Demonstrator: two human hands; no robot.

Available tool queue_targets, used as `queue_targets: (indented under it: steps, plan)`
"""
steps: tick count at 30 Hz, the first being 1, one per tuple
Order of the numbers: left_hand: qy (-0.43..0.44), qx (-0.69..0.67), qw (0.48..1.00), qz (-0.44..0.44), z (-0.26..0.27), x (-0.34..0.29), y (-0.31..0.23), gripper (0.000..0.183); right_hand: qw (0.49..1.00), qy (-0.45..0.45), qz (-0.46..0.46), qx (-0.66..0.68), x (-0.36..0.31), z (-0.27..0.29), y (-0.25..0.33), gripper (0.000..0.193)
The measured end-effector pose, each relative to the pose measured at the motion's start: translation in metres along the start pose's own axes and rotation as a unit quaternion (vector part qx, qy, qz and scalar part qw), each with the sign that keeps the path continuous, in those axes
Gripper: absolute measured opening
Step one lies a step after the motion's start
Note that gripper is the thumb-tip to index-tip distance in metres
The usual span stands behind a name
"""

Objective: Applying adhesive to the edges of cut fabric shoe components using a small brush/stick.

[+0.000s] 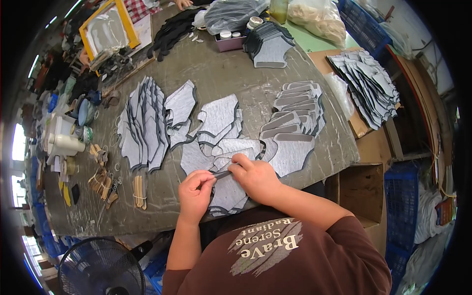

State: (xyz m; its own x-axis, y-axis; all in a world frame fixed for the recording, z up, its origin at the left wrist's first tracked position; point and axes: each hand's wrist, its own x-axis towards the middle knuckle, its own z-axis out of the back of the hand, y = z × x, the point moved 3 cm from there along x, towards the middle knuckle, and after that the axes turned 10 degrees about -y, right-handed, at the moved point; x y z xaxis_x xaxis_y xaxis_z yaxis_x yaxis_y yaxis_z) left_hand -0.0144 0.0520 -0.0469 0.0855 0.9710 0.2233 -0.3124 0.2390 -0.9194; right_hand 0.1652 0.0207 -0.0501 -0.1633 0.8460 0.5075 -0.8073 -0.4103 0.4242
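Observation:
My left hand (195, 192) and my right hand (254, 178) are close together near the table's front edge, fingers pinched. Between them runs a narrow dark grey strip (222, 174), one end at each hand; whether it is part of a larger piece is hard to tell. Under and below the hands lie cut grey fabric pieces (228, 192) with dark undersides. Just beyond, more cut pieces (237, 146) overlap, some with smooth darker grey bands. On the right, a row of similar pieces (294, 152) with these bands lies fanned out. Curved plain pieces (219, 115) lie beyond my hands.
A fanned pile of grey pieces (143, 125) lies left on the worn table (162, 216). Tied wooden sticks (139, 191) are near its left front. Farther back are another stack (269, 51) and a purple box (231, 44). A black fan (101, 270) stands lower left. Another person's hand (184, 4) shows at the top.

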Motion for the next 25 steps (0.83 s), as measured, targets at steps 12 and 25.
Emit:
queue_targets:
  steps: [12,25]
  plan:
    - [0.15,-0.02,0.979,0.135,0.004,-0.001,0.015,0.042,0.991,-0.056,-0.104,0.063,0.011,0.085,-0.029,0.005]
    - [0.116,0.04,0.98,-0.159,-0.018,-0.005,-0.049,0.087,0.919,0.102,-0.19,0.331,0.015,0.032,0.012,0.016]
